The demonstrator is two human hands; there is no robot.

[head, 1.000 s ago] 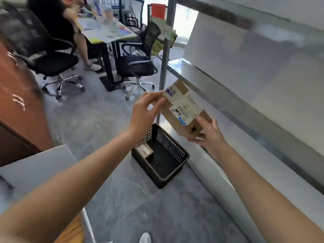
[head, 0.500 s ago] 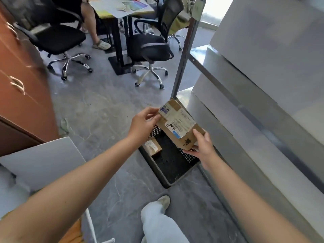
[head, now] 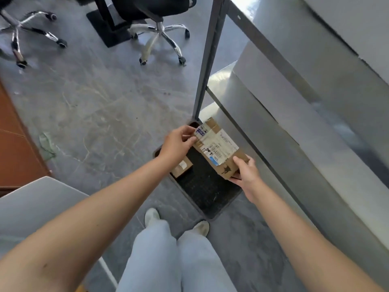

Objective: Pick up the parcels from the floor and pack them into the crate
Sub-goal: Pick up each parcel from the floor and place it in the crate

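Both hands, left hand (head: 177, 144) and right hand (head: 245, 172), grip parcel (head: 219, 147) above crate (head: 212, 214); apparently tilted, it may snag the far rim.

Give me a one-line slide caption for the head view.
Left hand and right hand hold a labelled cardboard parcel above a black crate containing one smaller parcel.

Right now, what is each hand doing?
Left hand: grips the far end of the cardboard parcel.
Right hand: grips its near end, above the crate.
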